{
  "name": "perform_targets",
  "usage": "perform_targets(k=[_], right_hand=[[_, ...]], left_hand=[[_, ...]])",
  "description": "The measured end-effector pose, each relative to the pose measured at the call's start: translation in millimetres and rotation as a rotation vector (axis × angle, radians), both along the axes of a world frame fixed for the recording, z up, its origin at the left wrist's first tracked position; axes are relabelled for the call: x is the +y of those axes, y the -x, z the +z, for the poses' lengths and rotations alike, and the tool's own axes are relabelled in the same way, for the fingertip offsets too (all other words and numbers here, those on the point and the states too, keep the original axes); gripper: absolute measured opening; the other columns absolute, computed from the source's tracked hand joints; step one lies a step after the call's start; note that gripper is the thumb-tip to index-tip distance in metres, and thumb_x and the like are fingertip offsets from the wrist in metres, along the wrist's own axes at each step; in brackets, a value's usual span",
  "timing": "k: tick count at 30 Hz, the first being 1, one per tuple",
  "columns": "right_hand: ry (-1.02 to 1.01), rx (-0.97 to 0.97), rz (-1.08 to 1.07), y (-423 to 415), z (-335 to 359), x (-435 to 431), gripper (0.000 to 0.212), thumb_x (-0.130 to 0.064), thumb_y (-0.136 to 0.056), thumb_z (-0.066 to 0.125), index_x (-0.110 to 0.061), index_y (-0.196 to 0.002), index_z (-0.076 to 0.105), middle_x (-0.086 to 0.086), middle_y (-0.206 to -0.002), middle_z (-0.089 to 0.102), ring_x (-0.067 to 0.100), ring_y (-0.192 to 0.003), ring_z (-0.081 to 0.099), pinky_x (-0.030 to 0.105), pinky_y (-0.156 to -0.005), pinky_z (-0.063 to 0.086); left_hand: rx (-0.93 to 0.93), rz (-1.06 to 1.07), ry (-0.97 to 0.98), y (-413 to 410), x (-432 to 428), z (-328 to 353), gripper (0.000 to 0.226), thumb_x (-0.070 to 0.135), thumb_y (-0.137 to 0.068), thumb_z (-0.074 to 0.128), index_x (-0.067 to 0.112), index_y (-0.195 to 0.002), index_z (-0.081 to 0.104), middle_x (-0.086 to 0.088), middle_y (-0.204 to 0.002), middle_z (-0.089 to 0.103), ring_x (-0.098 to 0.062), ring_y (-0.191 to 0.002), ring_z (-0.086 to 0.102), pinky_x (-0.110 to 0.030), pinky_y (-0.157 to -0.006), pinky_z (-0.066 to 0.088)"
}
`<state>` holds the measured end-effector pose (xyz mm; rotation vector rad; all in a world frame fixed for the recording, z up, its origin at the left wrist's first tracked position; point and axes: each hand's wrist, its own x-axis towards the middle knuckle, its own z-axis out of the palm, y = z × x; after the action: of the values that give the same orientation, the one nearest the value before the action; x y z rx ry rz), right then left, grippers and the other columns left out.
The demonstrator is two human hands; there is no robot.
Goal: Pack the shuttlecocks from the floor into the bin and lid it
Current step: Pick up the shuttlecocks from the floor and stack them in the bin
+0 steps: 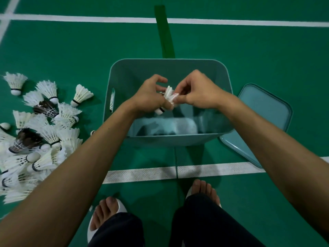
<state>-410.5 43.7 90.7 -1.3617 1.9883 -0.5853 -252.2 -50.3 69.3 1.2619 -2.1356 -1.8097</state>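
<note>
Shuttlecock [168,97] held over open bin [135,68], inside rim.

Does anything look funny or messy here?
Two dark-feathered shuttlecocks sit oddly among the jumbled white feather shuttlecocks on the green floor, left of the teal plastic bin. The white shuttlecock pinched by the left hand and right hand looks crumpled, though blurred.

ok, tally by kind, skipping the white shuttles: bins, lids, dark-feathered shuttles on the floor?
bin: 1
lid: 1
dark-feathered shuttlecocks: 2
Total: 4
</note>
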Motion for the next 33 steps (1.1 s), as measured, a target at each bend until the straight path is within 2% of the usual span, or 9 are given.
perform_targets(k=[3, 5, 8, 12, 16, 21, 27, 29, 33], right_hand=[[-0.064, 0.309, -0.198, 15.5, -7.1, -0.6, 0.017, -0.015, -0.080, 0.072, -0.016, -0.094, 0.082, 0.007, -0.084, 0.076, 0.025, -0.079, 0.070, 0.036, -0.073, 0.058], [-0.174, 0.448, -0.343, 22.0, -12.0, -1.5, 0.022, -0.014, -0.083, 0.065, -0.009, -0.101, 0.075, 0.016, -0.092, 0.069, 0.036, -0.081, 0.063, 0.039, -0.073, 0.054], [-0.271, 0.506, -0.371, 20.1, -18.2, -4.6, 0.015, -0.014, -0.087, 0.065, -0.005, -0.096, 0.059, 0.021, -0.100, 0.062, 0.040, -0.086, 0.058, 0.037, -0.072, 0.044], [-0.305, 0.397, -0.424, 12.6, -33.3, -18.3, 0.012, -0.014, -0.089, 0.063, -0.006, -0.090, 0.053, 0.015, -0.101, 0.062, 0.037, -0.094, 0.066, 0.036, -0.072, 0.048], [-0.308, 0.022, -0.617, 8.0, -60.1, -35.6, 0.016, -0.007, -0.090, 0.052, -0.007, -0.074, 0.053, 0.013, -0.082, 0.066, 0.033, -0.072, 0.071, 0.041, -0.064, 0.064], [-0.336, -0.304, -0.721, 8.6, -85.4, -53.0, 0.021, -0.004, -0.097, 0.050, -0.006, -0.078, 0.057, 0.017, -0.084, 0.065, 0.025, -0.057, 0.059, 0.037, -0.057, 0.057], [-0.331, -0.405, -0.756, 14.7, -80.2, -49.3, 0.016, -0.002, -0.097, 0.055, -0.008, -0.083, 0.058, 0.008, -0.069, 0.063, 0.018, -0.053, 0.061, 0.021, -0.036, 0.051], [-0.307, -0.387, -0.778, 15.4, -76.0, -49.1, 0.010, -0.008, -0.095, 0.056, -0.006, -0.086, 0.060, 0.011, -0.076, 0.069, 0.022, -0.056, 0.065, 0.025, -0.042, 0.055], [-0.249, -0.016, -0.707, 12.3, -54.0, -42.8, 0.019, -0.022, -0.090, 0.058, -0.008, -0.077, 0.061, 0.011, -0.086, 0.073, 0.031, -0.072, 0.073, 0.038, -0.064, 0.064]], left_hand=[[-0.196, -0.067, 0.286, -1.7, -6.8, -15.1, 0.060, 0.011, -0.077, 0.084, 0.013, -0.129, 0.054, -0.008, -0.124, 0.058, -0.026, -0.102, 0.061, -0.036, -0.079, 0.056], [-0.386, -0.153, 0.505, -2.6, -9.6, -21.3, 0.050, 0.018, -0.082, 0.074, 0.011, -0.127, 0.053, -0.014, -0.129, 0.050, -0.036, -0.119, 0.049, -0.042, -0.097, 0.048], [-0.561, -0.270, 0.509, -0.1, -8.8, -23.8, 0.050, 0.018, -0.085, 0.065, 0.008, -0.129, 0.044, -0.019, -0.135, 0.038, -0.043, -0.127, 0.038, -0.052, -0.106, 0.041], [-0.673, -0.409, 0.398, 1.9, -10.3, -32.6, 0.072, 0.023, -0.086, 0.066, 0.017, -0.150, 0.034, -0.017, -0.152, 0.028, -0.045, -0.140, 0.030, -0.058, -0.114, 0.035], [-0.618, -0.436, 0.324, 1.0, -18.1, -41.1, 0.077, 0.027, -0.086, 0.070, 0.024, -0.155, 0.034, -0.013, -0.155, 0.027, -0.042, -0.135, 0.042, -0.056, -0.112, 0.040], [-0.569, -0.451, 0.293, -2.3, -25.5, -50.0, 0.081, 0.024, -0.087, 0.070, 0.027, -0.158, 0.031, -0.010, -0.158, 0.024, -0.040, -0.135, 0.046, -0.051, -0.112, 0.042], [-0.579, -0.480, 0.313, 0.0, -29.5, -51.3, 0.081, 0.021, -0.085, 0.065, 0.031, -0.157, 0.031, -0.011, -0.156, 0.024, -0.041, -0.133, 0.047, -0.051, -0.110, 0.044], [-0.556, -0.473, 0.309, -1.0, -30.2, -47.8, 0.079, 0.019, -0.086, 0.063, 0.031, -0.157, 0.031, -0.012, -0.156, 0.025, -0.042, -0.133, 0.047, -0.052, -0.112, 0.042], [-0.471, -0.417, 0.370, -6.0, -29.1, -37.3, 0.069, 0.016, -0.088, 0.062, 0.023, -0.154, 0.039, -0.015, -0.149, 0.035, -0.037, -0.128, 0.052, -0.039, -0.110, 0.042]])
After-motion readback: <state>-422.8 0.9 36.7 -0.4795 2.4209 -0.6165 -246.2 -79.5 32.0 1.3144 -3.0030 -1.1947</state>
